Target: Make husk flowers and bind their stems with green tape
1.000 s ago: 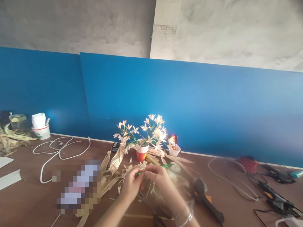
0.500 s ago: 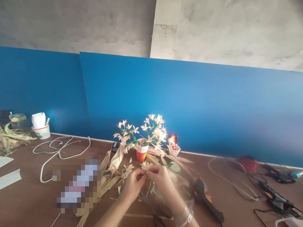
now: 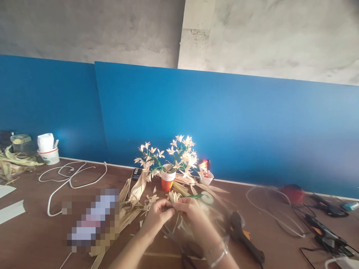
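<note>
My left hand [image 3: 156, 216] and my right hand [image 3: 190, 210] meet over the brown table, both pinched on a small pale husk flower [image 3: 174, 196] with a green stem. A strand of green tape runs from the flower to a tape roll [image 3: 206, 197] just behind my right hand. Behind the hands stands an orange paper cup [image 3: 167, 181] holding a bouquet of finished husk flowers [image 3: 171, 153]. Dry corn husks [image 3: 134, 203] lie to the left of my left hand.
A black glue gun [image 3: 244, 237] lies right of my right arm, more tools and cables [image 3: 322, 228] at the far right. White cables [image 3: 70, 179] and a white tub [image 3: 48, 153] lie at the left. A blue panel wall [image 3: 224, 127] backs the table.
The flower has risen a little between my fingers, and both hands have turned slightly around its stem. Nothing else has moved.
</note>
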The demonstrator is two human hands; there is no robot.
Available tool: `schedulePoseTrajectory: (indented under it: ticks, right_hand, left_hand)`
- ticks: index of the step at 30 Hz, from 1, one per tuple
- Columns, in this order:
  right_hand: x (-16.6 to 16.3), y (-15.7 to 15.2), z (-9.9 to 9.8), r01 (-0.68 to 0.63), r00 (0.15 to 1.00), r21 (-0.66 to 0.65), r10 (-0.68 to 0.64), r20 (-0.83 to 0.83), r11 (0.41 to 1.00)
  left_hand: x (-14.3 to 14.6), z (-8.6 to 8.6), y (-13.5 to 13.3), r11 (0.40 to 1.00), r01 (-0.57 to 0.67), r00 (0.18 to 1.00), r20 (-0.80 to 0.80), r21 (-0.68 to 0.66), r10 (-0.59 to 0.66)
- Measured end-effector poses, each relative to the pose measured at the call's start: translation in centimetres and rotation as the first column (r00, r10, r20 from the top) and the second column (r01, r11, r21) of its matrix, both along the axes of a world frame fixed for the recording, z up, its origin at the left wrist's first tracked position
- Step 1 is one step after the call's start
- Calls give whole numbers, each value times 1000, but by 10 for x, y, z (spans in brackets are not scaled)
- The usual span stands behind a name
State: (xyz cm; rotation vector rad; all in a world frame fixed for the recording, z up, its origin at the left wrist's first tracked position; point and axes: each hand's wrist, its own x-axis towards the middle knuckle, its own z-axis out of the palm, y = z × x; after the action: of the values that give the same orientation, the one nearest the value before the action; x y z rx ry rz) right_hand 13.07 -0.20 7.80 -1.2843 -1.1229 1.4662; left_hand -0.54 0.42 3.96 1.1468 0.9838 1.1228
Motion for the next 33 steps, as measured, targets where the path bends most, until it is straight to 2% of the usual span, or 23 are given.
schedulePoseTrajectory:
  ticks: [2, 7, 14, 17, 22, 24, 27, 33]
  right_hand:
    - [0, -5, 3, 6, 999, 32, -4, -51, 999]
    - [-1, -17, 9, 145, 985, 86, -135, -110, 986]
    - [0, -10, 14, 45, 999, -21, -45, 15, 999]
    - [-1, -9, 13, 48, 999, -18, -48, 16, 999]
    - [-1, -6, 8, 32, 999, -24, -32, 22, 999]
    - [-1, -3, 5, 31, 999, -19, -30, 25, 999]
    - [-1, 2, -1, 28, 999, 6, -29, 32, 1000]
    - [-7, 8, -9, 22, 999, 33, -23, 28, 999]
  left_hand:
    - [-1, 3, -2, 999, 31, 999, 15, -32, -31]
    - [-4, 9, -4, 993, 94, 996, 16, -65, -93]
    - [-4, 6, -2, 994, 86, 996, -20, -70, -87]
    - [-2, 2, 0, 997, 51, 997, -56, -55, -54]
    - [1, 0, 0, 993, -48, 997, -47, 105, 53]
    - [2, 1, -2, 976, -49, 989, -127, 211, 77]
    - [5, 4, -5, 936, -91, 954, -239, 341, 180]
    - [8, -1, -6, 909, -177, 889, -335, 377, 313]
